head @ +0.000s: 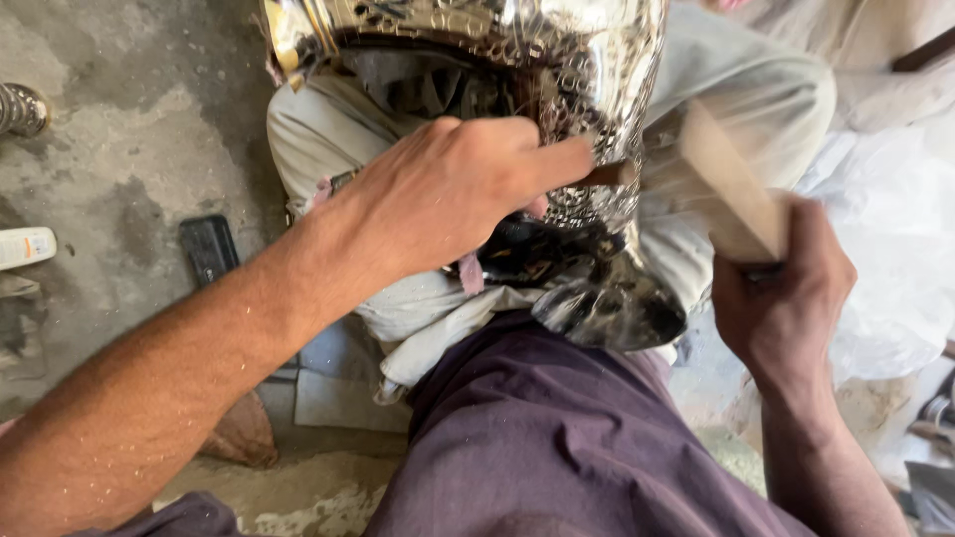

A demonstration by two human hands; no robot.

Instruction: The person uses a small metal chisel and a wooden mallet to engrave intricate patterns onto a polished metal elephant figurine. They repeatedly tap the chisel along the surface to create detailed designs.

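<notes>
A dark flat rectangular object (209, 249) lies on the concrete floor (119, 149), well to the left of the embossed shiny metal piece (557, 60). The left hand (448, 189) rests against the lower front of that metal piece, its fingers pressed together and curled around a thin reddish-brown punch (609, 174), with the forefinger stretched along the tool toward the metal. The metal piece itself sits on pale cloth-covered legs (756, 89), above the person's purple garment (537, 428). Right of the metal piece, the right hand (786, 288) has its fingers wrapped tightly around the handle of a wooden mallet (731, 189), which is blurred and sits just beside the punch's end. Crumpled clear plastic sheeting (885, 239) lies further right of the metal.
</notes>
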